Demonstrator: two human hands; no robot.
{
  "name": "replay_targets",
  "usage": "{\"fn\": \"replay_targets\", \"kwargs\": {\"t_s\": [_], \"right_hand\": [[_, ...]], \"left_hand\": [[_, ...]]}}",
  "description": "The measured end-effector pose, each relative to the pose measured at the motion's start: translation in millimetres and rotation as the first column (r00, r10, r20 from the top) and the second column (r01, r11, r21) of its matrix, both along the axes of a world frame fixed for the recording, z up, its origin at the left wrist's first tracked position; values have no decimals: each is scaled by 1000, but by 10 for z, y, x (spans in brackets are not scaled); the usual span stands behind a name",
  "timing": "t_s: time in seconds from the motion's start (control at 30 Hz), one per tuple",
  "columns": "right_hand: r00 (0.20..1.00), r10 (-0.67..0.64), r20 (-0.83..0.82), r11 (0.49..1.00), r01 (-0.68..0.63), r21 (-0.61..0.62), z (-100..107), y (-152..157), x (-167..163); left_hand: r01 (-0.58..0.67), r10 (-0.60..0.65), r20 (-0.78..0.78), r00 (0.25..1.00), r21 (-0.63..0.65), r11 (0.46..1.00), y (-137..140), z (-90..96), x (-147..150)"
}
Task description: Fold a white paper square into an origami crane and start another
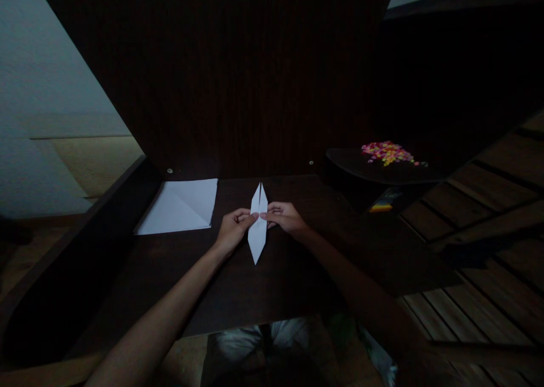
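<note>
A narrow piece of folded white paper (257,237) stands lengthwise before me, pointed at its near end and split into two points at its far end. My left hand (233,225) pinches its left edge, thumb on top and fingers curled at the side. On the opposite edge my right hand (287,217) grips it the same way, its thumb close to the left thumb near the paper's middle. The fingertips behind the paper are partly hidden.
A stack of white paper sheets (182,205) with diagonal creases lies left on the dark desk (238,296). Small colourful pieces (389,152) are heaped on a rounded shelf (348,163) at right. A dark panel (238,81) rises behind the desk, and a raised side board (85,251) borders its left.
</note>
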State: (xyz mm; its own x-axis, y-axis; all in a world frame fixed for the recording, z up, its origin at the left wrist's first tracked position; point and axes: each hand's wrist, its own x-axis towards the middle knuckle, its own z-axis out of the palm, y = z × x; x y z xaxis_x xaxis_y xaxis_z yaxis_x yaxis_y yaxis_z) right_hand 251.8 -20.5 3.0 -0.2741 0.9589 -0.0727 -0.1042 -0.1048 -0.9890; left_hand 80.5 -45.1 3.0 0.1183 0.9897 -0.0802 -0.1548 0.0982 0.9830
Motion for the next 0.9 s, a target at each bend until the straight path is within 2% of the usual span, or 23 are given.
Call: {"fn": "replay_targets", "kwargs": {"t_s": [0.17,0.4,0.6,0.73,0.9], "right_hand": [[998,46,44,999,-46,0,21,-24,28],[997,68,28,997,-69,34,44,-58,59],[995,93,47,994,-95,55,70,-65,85],[997,65,35,996,-67,61,97,-79,75],[997,64,36,996,-66,56,145,-114,63]], "left_hand": [[137,-135,24,991,-100,986,-17,40,-39],[177,-176,25,984,-54,983,-16,45,-32],[152,-152,2,988,-5,988,-23,32,-8],[113,-113,-10,994,26,993,-31,59,3],[89,-81,-87,993,91,992,-39,119,1]]}}
